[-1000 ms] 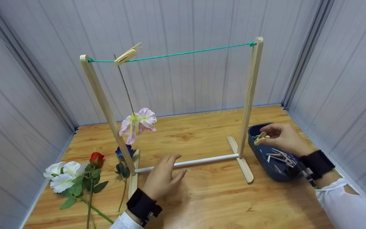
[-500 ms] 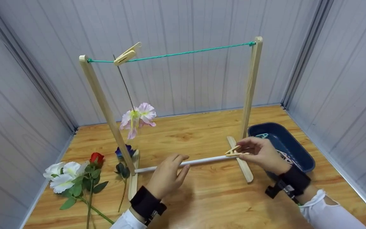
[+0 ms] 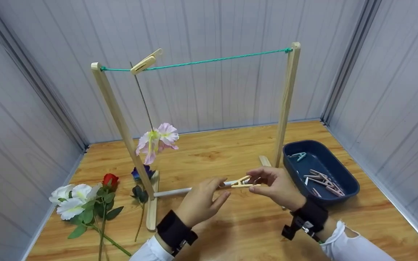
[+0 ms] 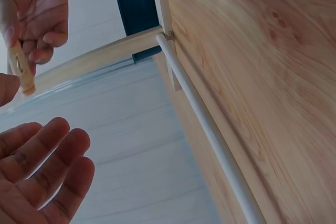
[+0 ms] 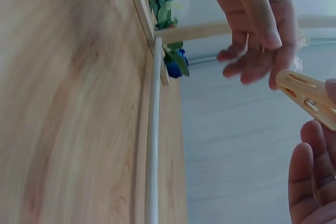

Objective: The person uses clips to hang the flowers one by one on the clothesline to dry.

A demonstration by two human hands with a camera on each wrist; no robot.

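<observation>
1. Above the white rod [image 3: 180, 190] of the wooden rack [image 3: 120, 119], between our two hands, we hold the wooden clothespin [image 3: 243, 182] clear of the counter [image 3: 230, 232].
2. Its long axis runs roughly level from side to side in the head view, one end inside our right hand's grip, the free end pointing toward our left hand.
3. Our right hand [image 3: 278, 188] pinches the clothespin between thumb and fingers [image 3: 263, 174]; in the right wrist view the peg [image 5: 310, 98] sticks out past the curled fingers [image 5: 315, 177].
4. Our left hand [image 3: 200, 201] lies just beside the peg's free end, fingers [image 3: 218, 199] loosely spread and gripping nothing; we cannot tell whether a fingertip touches the wood. The left wrist view shows the same: open fingers [image 4: 47, 156] below, the peg [image 4: 20, 69] above them in the other hand.
5. So the right hand is the one on the peg, and the left is the near, free one.
6. Farther out, the blue tray [image 3: 347, 181] of spare pegs sits to our right, well apart from the hands.
7. To our left, loose flowers [image 3: 82, 203] lie on the counter; one pink flower [image 3: 157, 141] hangs head-down from a clothespin [image 3: 144, 62] on the green cord [image 3: 212, 59].
</observation>
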